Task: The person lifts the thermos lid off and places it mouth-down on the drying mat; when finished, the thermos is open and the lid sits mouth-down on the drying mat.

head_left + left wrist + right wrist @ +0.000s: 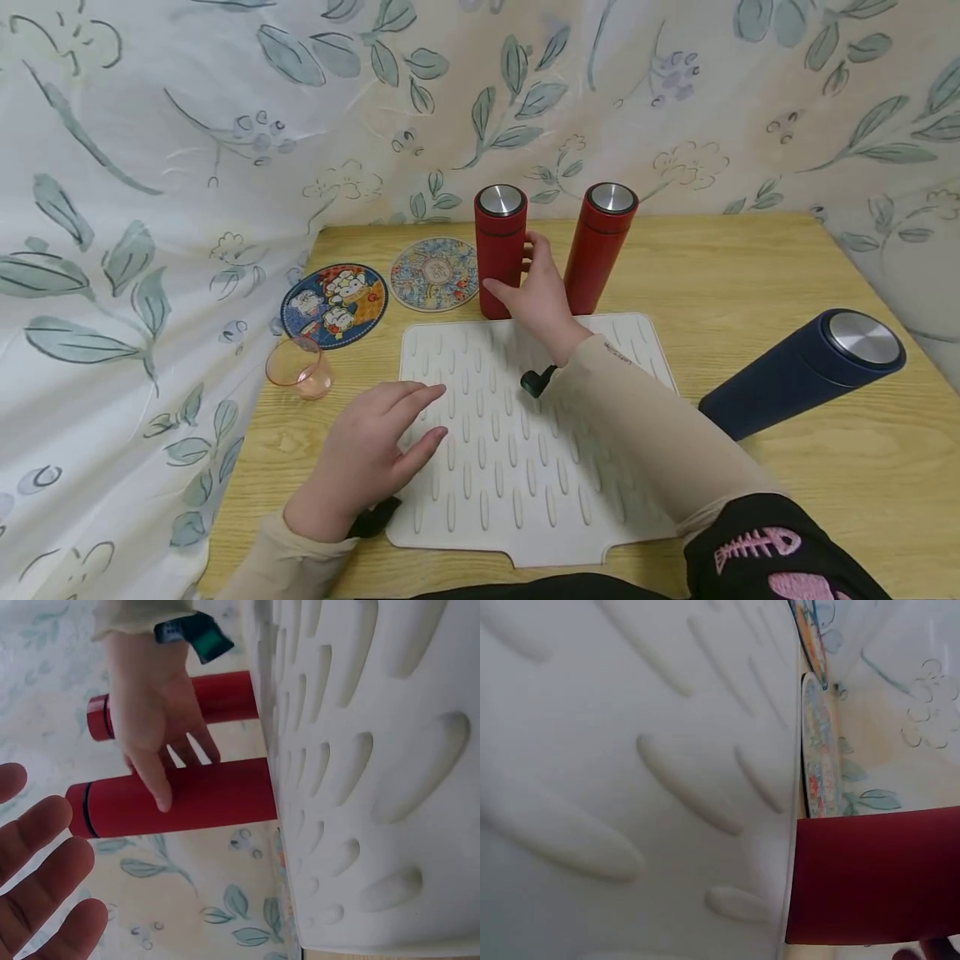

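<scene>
The right hand [542, 296] grasps a red flask [497, 258] in the upper middle of the head view, thumb across its near face and fingers round the side toward the right of the frame. This flask stands upright at the far edge of the white mat [495, 454]; whether its base touches the mat I cannot tell. In the left wrist view the thumb lies on the flask's side, and in the right wrist view fingertips meet it at the lower right corner.

The left hand [375, 437] is released, its fingers loosely extended over the mat's left edge, lower left of centre.

Just beside the held flask, toward the right of the frame, stands a second red flask [598, 262] with a silver-topped lid. A blue flask [787, 379] stands at the right of the frame, well apart from both. At left centre, a blue-rimmed coaster [333, 307] and a paler coaster [431, 275] lie side by side on the wooden table [750, 267], the paler one next to the held flask. A pinkish glass [313, 382] sits near the blue-rimmed coaster. Leaf-printed cloth [225, 50] fills the top and left.
</scene>
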{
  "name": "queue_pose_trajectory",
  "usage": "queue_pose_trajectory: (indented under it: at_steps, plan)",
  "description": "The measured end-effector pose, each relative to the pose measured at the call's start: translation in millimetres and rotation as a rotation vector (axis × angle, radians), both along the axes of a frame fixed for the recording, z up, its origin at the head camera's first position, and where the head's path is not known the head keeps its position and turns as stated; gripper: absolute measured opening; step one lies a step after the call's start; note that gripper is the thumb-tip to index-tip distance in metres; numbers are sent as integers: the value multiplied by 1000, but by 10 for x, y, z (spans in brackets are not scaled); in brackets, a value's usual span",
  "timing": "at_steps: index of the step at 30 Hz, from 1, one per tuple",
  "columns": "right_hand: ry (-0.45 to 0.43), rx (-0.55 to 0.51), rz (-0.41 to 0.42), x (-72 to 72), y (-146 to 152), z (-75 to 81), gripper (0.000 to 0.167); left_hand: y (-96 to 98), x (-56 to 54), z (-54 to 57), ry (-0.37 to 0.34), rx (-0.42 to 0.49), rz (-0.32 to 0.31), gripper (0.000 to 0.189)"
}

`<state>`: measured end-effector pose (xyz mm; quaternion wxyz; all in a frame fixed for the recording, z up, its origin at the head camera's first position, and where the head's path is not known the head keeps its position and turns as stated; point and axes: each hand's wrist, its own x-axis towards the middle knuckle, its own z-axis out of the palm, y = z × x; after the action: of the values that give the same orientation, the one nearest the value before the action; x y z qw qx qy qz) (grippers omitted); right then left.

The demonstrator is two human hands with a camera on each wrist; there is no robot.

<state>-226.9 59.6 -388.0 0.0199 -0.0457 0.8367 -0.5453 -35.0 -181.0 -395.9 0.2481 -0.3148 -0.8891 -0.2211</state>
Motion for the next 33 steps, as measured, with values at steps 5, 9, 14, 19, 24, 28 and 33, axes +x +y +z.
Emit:
queue_pose_trajectory:
  at_steps: [5, 9, 14, 19, 24, 28, 33]
  plan:
    - [43, -11, -18, -29, 11, -16, 88, 26, -113, 86, -36, 4, 8, 43]
    - [111, -15, -17, 17, 75, 111, 88, 79, -283, 264, -76, 4, 11, 50]
    - [167, -37, 27, 220, 200, 386, 86, 125, -595, 659, -8, 28, -9, 50]
    - [181, -22, 157, 533, 361, 538, 84, 177, -797, 1252, -19, 92, -38, 59]
    - [185, 55, 279, 866, 575, 564, 82, 283, -775, 1618, -233, 124, -113, 77]
    - [212, 165, 356, 1077, 707, 571, 80, 331, -703, 1690, -335, 71, -218, 80]
    - [216, 273, 415, 1251, 812, 577, 86, 352, -596, 1661, -465, -13, -365, 74]
